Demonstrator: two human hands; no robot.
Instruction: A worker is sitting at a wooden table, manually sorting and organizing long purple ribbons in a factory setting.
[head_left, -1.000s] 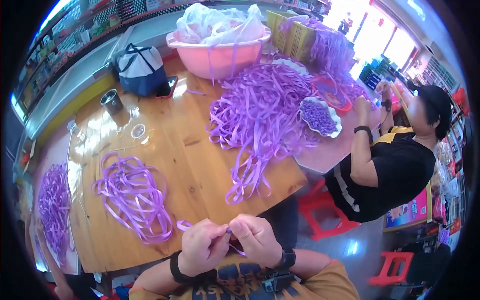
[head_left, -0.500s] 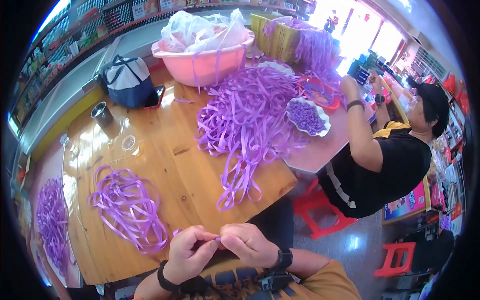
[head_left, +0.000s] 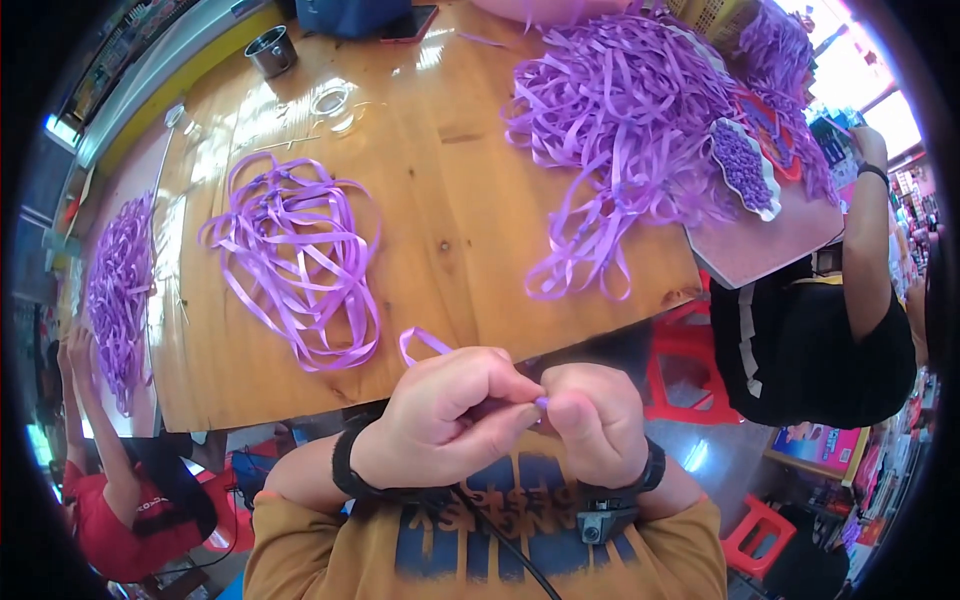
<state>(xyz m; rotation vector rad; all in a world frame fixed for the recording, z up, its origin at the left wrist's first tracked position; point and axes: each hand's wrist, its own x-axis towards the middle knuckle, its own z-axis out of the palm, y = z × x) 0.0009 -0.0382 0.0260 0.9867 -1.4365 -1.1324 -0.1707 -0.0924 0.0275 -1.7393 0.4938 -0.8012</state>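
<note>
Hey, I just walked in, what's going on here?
Someone at a wooden table is working purple ribbon with bare hands. The left hand and right hand pinch it fingertip to fingertip, with a loop sticking out past the left. A loose ribbon bundle lies ahead to the left, a bigger heap to the right, beside a dish of small purple pieces. Other people are at both sides.

Purple ribbon, honey-brown table

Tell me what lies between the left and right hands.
In the head view, a small purple piece shows between the fingertips of the left hand and right hand; bead or ribbon, I cannot tell.
</note>
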